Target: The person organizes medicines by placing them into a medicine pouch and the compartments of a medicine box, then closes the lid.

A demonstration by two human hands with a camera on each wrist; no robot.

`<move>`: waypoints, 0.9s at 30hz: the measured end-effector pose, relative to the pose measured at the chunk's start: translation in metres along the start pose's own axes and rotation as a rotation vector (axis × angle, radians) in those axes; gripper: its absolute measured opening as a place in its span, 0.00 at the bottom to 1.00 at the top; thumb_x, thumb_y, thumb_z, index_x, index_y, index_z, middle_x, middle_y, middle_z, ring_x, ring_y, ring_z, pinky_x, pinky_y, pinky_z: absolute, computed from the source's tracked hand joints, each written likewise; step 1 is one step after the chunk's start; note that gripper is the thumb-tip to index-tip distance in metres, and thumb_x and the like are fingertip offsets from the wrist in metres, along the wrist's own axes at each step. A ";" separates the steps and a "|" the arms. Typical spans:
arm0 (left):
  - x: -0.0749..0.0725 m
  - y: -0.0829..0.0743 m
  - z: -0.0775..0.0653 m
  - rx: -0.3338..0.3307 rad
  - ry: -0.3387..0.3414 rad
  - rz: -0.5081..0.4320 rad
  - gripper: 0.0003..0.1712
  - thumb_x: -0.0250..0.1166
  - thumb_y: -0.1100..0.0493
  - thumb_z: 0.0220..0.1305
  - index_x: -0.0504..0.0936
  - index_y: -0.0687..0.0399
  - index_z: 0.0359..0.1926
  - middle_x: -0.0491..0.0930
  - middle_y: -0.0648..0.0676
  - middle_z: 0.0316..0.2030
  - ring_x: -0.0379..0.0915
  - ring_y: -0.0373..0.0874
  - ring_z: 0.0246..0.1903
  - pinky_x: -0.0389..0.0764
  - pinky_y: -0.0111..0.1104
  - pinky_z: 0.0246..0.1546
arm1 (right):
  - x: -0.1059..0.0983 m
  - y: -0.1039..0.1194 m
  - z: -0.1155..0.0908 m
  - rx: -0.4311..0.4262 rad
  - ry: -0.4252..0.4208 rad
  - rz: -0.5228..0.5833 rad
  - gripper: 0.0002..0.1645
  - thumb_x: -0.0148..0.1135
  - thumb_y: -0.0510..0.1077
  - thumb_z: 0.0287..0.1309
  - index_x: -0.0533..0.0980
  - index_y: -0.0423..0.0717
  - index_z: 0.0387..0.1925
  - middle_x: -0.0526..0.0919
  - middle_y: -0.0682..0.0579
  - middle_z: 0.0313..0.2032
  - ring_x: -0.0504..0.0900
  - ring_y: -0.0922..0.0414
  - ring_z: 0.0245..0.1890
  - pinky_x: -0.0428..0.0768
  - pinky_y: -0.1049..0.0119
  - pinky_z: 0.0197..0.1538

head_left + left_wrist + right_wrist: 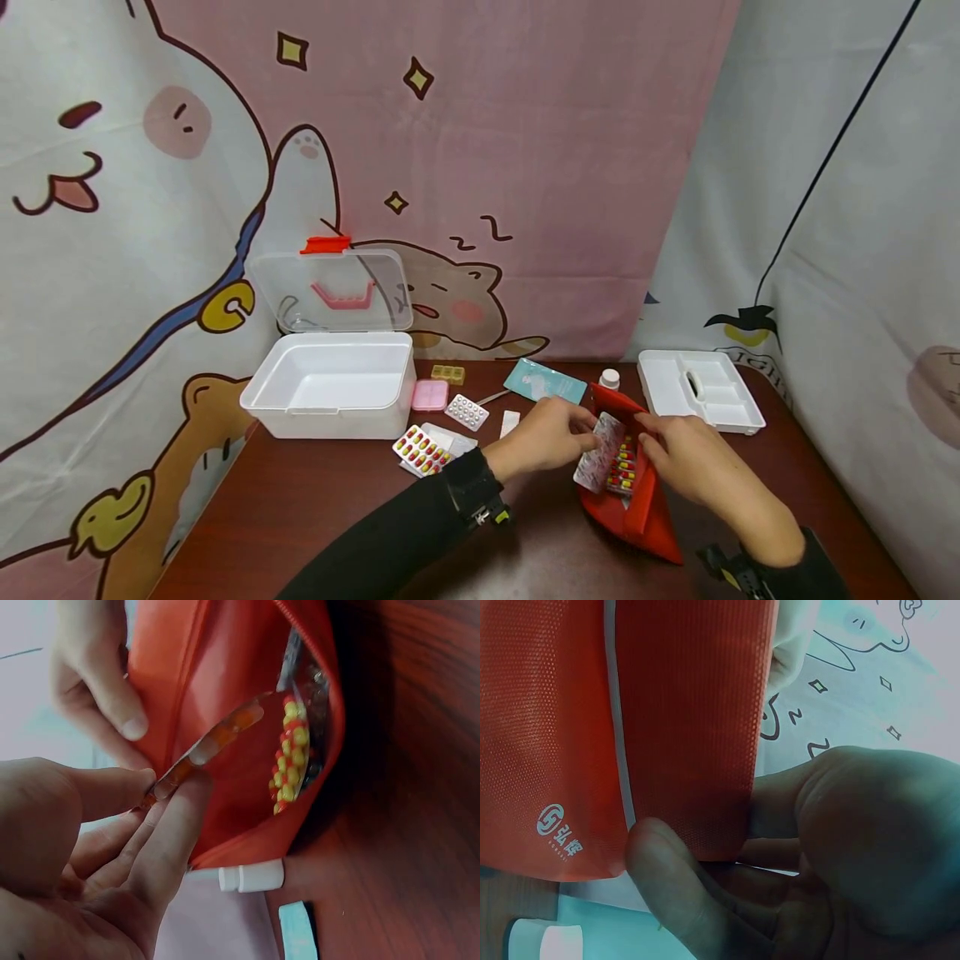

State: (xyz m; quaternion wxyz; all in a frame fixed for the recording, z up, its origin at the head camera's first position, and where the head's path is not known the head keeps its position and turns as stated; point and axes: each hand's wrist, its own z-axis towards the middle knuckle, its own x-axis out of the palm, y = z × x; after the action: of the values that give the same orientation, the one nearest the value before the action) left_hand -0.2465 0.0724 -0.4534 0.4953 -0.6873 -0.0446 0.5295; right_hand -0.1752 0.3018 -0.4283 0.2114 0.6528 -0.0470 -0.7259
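The left grip [543, 435] pinches a blister pack [601, 452]; the right [693, 457], red pouch [647, 510].

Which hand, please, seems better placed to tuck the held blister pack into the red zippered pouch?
The left hand, I would judge: it pinches the blister pack at the mouth of the red zippered pouch, while the right hand grips the pouch's edge.

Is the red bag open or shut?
Open. The red bag gapes, showing red-and-yellow capsules inside, the right hand holding its edge.
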 end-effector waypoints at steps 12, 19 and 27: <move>0.023 -0.013 0.011 -0.046 -0.024 0.015 0.10 0.74 0.58 0.70 0.94 0.52 0.50 0.89 0.40 0.30 0.75 0.27 0.26 0.76 0.22 0.29 | 0.001 0.001 0.001 -0.021 -0.042 -0.004 0.19 0.67 0.39 0.72 0.86 0.34 0.59 0.92 0.45 0.40 0.77 0.56 0.31 0.75 0.57 0.36; 0.027 -0.014 0.017 -0.080 -0.017 -0.023 0.09 0.73 0.59 0.70 0.94 0.52 0.48 0.86 0.39 0.26 0.76 0.27 0.24 0.77 0.22 0.26 | 0.000 0.001 0.001 -0.007 -0.038 -0.006 0.19 0.67 0.39 0.72 0.86 0.37 0.60 0.90 0.48 0.36 0.73 0.56 0.27 0.72 0.59 0.33; 0.032 -0.019 0.014 -0.112 -0.020 0.016 0.07 0.74 0.58 0.70 0.95 0.51 0.46 0.86 0.40 0.24 0.74 0.28 0.22 0.75 0.22 0.25 | 0.001 0.003 0.000 0.020 -0.037 0.020 0.20 0.63 0.39 0.73 0.86 0.37 0.61 0.82 0.54 0.27 0.70 0.58 0.25 0.70 0.62 0.30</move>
State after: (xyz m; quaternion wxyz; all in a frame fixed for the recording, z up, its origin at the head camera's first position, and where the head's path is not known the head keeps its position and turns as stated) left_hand -0.2351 0.1097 -0.4606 0.4514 -0.7089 -0.0733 0.5370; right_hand -0.1746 0.2989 -0.4283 0.2114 0.6409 -0.0645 -0.7351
